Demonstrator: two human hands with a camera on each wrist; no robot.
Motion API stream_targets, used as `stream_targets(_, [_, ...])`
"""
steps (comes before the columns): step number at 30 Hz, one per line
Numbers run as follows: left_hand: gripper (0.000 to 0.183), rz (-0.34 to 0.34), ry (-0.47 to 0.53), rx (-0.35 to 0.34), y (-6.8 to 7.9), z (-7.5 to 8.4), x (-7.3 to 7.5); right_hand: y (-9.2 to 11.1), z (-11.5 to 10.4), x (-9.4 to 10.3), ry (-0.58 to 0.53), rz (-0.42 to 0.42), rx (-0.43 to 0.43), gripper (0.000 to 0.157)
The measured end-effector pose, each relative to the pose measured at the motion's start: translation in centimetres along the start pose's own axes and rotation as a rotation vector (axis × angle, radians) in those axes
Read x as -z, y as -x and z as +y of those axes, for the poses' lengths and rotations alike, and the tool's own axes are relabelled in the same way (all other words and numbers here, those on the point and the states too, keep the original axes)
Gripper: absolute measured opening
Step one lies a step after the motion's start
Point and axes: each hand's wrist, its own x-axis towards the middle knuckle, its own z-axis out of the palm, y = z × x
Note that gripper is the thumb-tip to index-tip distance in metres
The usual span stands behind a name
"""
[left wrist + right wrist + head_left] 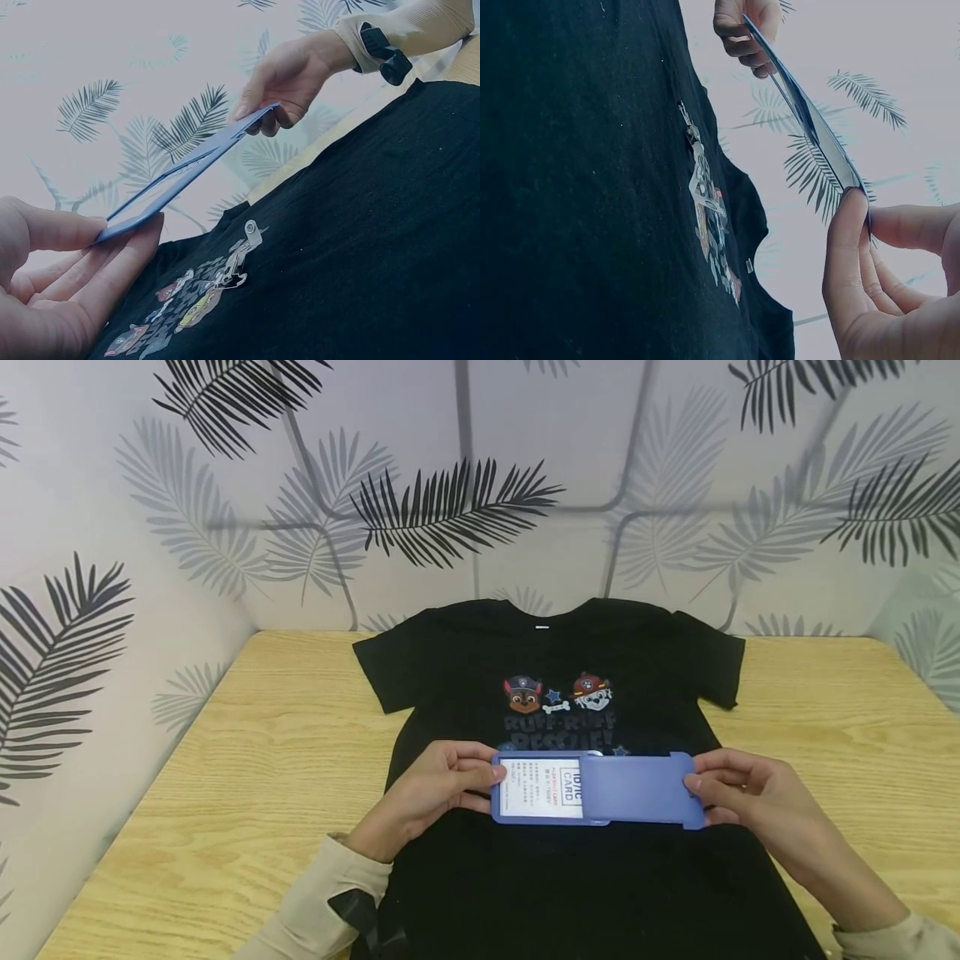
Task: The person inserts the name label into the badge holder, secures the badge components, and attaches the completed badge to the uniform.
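Note:
A blue ID card holder (498, 818) is held level above the black T-shirt (585, 893), its sliding piece (637, 789) drawn out to the right. In the frame's left part shows a white printed card insert (528, 787). My left hand (438, 785) pinches the holder's left end between thumb and fingers. At the opposite end, my right hand (772, 802) pinches the sliding piece by its notched edge. Seen from the left wrist, the card holder (191, 172) is nearly edge-on between both hands. In the right wrist view, thumb and fingers (847, 232) grip its near end.
The T-shirt lies spread on a wooden table (225, 793), collar away from me, with a cartoon dog print (558, 693) on its chest. Behind the table hangs a pale leaf-patterned cloth (420, 435). A black strap (360, 914) is around the left sleeve.

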Motion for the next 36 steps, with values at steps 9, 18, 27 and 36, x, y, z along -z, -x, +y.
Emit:
stream_targets(9, [0.031,-0.004,0.005,0.007,-0.04,-0.03,-0.09,0.04,0.01,-0.08,-0.010,-0.027,0.003,0.027])
stream_targets(18, [0.029,-0.005,0.012,0.008,-0.03,-0.09,-0.32,0.11,-0.02,-0.13,-0.002,-0.051,-0.011,0.035])
stream_targets(27, [0.029,0.005,0.003,0.007,-0.05,-0.17,-0.27,0.02,-0.01,-0.06,-0.016,-0.078,-0.013,0.033])
stream_targets(36, [0.028,0.002,0.015,0.012,-0.03,-0.27,-0.27,0.02,0.12,0.17,-0.013,-0.091,-0.015,0.038])
